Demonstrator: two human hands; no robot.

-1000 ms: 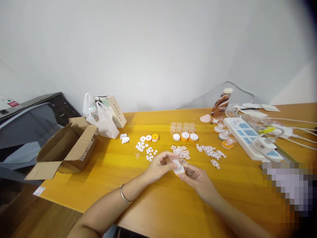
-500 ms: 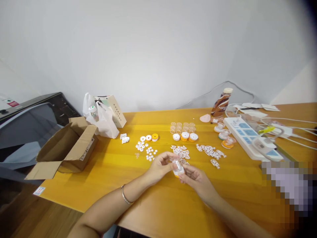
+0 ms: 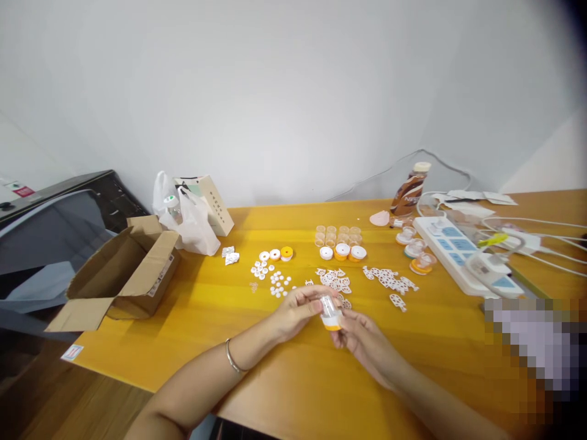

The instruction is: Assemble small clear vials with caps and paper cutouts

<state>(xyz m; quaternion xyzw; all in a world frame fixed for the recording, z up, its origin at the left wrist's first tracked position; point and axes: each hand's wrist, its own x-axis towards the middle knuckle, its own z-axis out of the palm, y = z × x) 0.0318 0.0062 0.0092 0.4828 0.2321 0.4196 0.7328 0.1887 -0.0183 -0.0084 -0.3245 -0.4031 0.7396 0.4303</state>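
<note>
Both hands, the left hand (image 3: 298,310) and right hand (image 3: 360,336), remain clamped on a small clear capsule (image 3: 329,310), now turned upright, orange base down, above the bench (image 3: 284,379).

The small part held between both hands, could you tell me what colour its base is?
Orange base, clear top; head view.

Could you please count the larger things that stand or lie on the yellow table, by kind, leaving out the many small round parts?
Cardboard box: 1
White plastic bag: 1
Paper carton: 1
Brown drink bottle: 1
White power strip: 1
Total: 5
</note>
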